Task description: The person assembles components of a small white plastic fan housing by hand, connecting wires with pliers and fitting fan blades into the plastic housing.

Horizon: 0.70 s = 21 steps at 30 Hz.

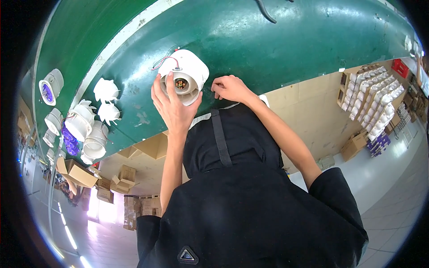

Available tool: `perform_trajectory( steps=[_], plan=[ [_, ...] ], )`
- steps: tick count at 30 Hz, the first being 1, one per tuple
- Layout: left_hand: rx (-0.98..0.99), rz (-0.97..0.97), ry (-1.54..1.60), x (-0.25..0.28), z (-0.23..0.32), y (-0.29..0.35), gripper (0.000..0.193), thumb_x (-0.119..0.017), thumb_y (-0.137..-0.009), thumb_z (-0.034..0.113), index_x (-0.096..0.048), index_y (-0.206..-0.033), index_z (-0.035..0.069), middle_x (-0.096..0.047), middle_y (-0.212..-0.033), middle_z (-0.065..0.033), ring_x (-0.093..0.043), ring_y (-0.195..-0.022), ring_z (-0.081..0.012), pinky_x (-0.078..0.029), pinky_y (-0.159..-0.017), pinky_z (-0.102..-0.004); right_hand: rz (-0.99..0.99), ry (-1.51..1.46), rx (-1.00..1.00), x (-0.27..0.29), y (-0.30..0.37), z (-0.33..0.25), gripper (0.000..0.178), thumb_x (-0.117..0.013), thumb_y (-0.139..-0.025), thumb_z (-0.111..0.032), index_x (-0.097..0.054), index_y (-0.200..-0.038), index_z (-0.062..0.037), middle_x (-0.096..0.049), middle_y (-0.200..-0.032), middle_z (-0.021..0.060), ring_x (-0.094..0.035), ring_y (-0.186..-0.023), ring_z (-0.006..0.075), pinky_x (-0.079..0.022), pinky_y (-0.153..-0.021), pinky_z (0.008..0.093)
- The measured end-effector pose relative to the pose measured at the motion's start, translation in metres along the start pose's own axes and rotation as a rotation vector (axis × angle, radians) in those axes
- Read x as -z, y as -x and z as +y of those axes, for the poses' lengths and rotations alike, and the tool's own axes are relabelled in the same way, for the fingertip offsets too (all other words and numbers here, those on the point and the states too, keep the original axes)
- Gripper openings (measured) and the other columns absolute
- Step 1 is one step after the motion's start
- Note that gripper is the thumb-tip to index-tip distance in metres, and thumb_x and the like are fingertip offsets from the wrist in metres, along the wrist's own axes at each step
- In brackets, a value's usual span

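A white plastic housing (pixel 191 62) rests on the green worktop in front of me, its round opening facing up towards me. Inside that opening sits a small round core (pixel 180 84) with copper-coloured parts. Thin red and dark wires (pixel 166 59) come out at its far left side. My left hand (pixel 172 102) grips the near part of the housing, thumb on the right and fingers over the left. Just right of it, apart from the housing, my right hand (pixel 232 89) lies by the bench edge with fingers curled; whether they hold anything is hidden.
At the left stand several white housings (pixel 80 120), finned white parts (pixel 106 90) and purple parts (pixel 70 140). Dark curved tool handles (pixel 267 12) lie at the far edge of view. Racked white parts (pixel 373 96) stand to the right; cardboard boxes (pixel 77 172) are at lower left.
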State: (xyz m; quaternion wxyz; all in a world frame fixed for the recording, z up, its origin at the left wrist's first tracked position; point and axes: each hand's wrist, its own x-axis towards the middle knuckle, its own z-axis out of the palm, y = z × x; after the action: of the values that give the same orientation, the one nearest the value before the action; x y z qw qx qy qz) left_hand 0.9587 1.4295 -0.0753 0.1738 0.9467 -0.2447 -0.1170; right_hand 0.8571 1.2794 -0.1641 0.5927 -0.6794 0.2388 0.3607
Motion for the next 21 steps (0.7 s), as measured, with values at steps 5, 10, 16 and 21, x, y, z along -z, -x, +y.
perform_trajectory(
  steps=[5, 10, 16, 21],
  plan=[
    [0.019, -0.012, 0.001, 0.0009, 0.0032, -0.0004, 0.090, -0.082, -0.055, 0.026, -0.037, -0.131, 0.008, -0.031, -0.132, -0.0200, -0.035, -0.119, -0.0388, -0.034, -0.094, -0.0479, -0.007, -0.008, -0.007, -0.0001, -0.0007, 0.0017, 0.023, -0.050, -0.079, -0.022, -0.066, -0.078, -0.0049, -0.067, -0.068, 0.0061, -0.065, -0.068, 0.0231, -0.050, -0.066, 0.0346],
    [0.042, -0.019, -0.041, -0.0015, 0.0055, 0.0029, 0.091, -0.083, -0.055, 0.028, -0.036, -0.130, 0.006, -0.031, -0.132, -0.0207, -0.034, -0.119, -0.0391, -0.032, -0.096, -0.0483, -0.001, -0.023, 0.006, -0.0007, -0.0010, 0.0019, 0.023, -0.050, -0.079, -0.022, -0.065, -0.077, -0.0051, -0.066, -0.067, 0.0061, -0.065, -0.068, 0.0234, -0.050, -0.066, 0.0348],
    [0.014, 0.035, -0.018, -0.0051, 0.0012, 0.0019, 0.090, -0.083, -0.053, 0.027, -0.037, -0.129, 0.009, -0.033, -0.129, -0.0206, -0.035, -0.116, -0.0392, -0.034, -0.092, -0.0483, -0.009, -0.013, -0.004, -0.0019, -0.0025, 0.0015, 0.022, -0.051, -0.078, -0.022, -0.065, -0.077, -0.0051, -0.067, -0.067, 0.0061, -0.065, -0.067, 0.0230, -0.050, -0.066, 0.0346],
    [0.024, 0.033, 0.024, -0.0061, -0.0001, 0.0011, 0.089, -0.083, -0.053, 0.027, -0.038, -0.127, 0.008, -0.033, -0.127, -0.0200, -0.036, -0.115, -0.0398, -0.037, -0.090, -0.0476, -0.006, -0.031, -0.015, -0.0015, -0.0013, 0.0028, 0.022, -0.051, -0.078, -0.021, -0.066, -0.078, -0.0052, -0.067, -0.067, 0.0059, -0.066, -0.067, 0.0217, -0.050, -0.066, 0.0336]
  ],
)
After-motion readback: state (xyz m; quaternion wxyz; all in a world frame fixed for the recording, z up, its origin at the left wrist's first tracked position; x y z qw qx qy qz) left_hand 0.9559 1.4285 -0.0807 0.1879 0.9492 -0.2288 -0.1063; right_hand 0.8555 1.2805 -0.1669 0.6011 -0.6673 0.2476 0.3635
